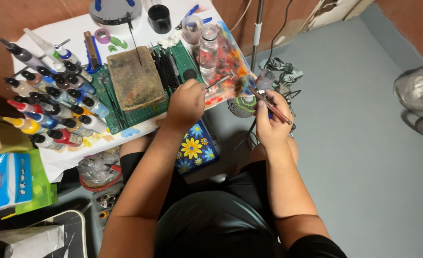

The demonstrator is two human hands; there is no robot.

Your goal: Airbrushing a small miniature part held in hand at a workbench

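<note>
My left hand is closed on a thin metal tool whose tip points right, over a paint-splattered sheet at the table's right edge. My right hand grips an airbrush with a small clear cup on top, held off the table's right side above the grey floor. The tool's tip sits close to the airbrush's front end. I sit low, with my knees under the table edge.
A worn brown block lies on a green cutting mat. Many paint bottles crowd the left. A clear bottle, a black cup, dark brushes, a flowered blue box and cables are nearby.
</note>
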